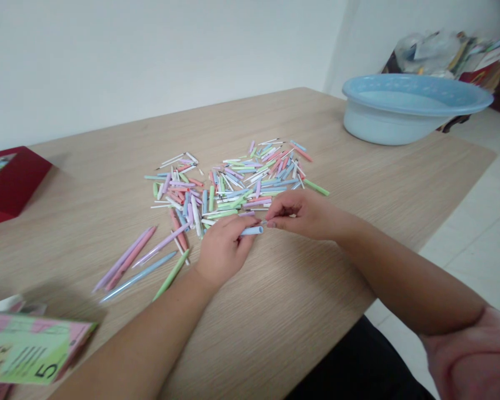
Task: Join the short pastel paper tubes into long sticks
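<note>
My left hand [221, 248] is closed around a light blue pen barrel [254, 230], whose open end points right. Close to that end, my right hand [302, 214] pinches a small, pale, clear piece [264, 223] between thumb and finger; its exact kind is too small to make out. Just beyond both hands spreads a loose pile of pastel pen parts [237, 189], with barrels, caps and thin white refills among them. Left of my left hand lie several longer pens, among them a purple pen [123, 260], a blue pen [137, 276] and a green pen [171, 275].
A light blue plastic basin [383, 122] stands at the table's far right. On the left edge is a red box [23, 180] with pastel things inside. Printed packets [37, 347] lie at the lower left. A white wall backs the wooden table [275, 311].
</note>
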{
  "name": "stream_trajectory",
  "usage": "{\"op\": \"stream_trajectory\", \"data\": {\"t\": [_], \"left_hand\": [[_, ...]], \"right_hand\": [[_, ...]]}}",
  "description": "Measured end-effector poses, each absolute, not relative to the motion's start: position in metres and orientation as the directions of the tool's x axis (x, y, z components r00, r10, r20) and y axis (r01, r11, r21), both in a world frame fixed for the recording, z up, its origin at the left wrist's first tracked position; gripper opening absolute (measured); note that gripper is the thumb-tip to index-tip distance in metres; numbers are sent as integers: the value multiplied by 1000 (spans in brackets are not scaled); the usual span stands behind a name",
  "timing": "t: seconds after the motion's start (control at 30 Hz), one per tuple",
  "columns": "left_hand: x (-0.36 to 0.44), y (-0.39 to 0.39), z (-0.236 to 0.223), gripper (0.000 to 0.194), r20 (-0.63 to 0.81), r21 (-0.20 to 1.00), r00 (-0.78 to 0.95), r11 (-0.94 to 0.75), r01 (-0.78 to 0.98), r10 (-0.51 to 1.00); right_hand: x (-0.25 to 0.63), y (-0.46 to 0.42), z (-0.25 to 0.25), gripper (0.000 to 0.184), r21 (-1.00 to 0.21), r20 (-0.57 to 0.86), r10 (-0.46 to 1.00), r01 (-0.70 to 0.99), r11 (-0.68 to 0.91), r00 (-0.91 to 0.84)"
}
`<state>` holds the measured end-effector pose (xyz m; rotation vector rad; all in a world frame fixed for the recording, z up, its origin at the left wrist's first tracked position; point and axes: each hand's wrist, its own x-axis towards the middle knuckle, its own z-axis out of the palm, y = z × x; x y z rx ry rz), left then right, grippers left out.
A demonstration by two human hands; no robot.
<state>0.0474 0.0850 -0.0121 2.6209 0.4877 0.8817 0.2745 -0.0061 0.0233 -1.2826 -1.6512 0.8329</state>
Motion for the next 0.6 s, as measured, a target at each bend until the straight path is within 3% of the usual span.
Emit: {"op": "stream_trajectory", "data": {"t": [0.17,0.43,0.6], "left_hand": [[48,84,-11,23,503,375,777,-906,198,378],[49,83,-8,25,510,374,774,-907,195,376],[49,82,-7,24,458,413,794,-887,208,399]], "right_hand": [[274,-7,24,11,-857,218,966,447,256,-135],[270,-7,20,23,-952,132,980,258,167,-146],[270,-3,17,17,-974,4,984,223,44,-177]]}}
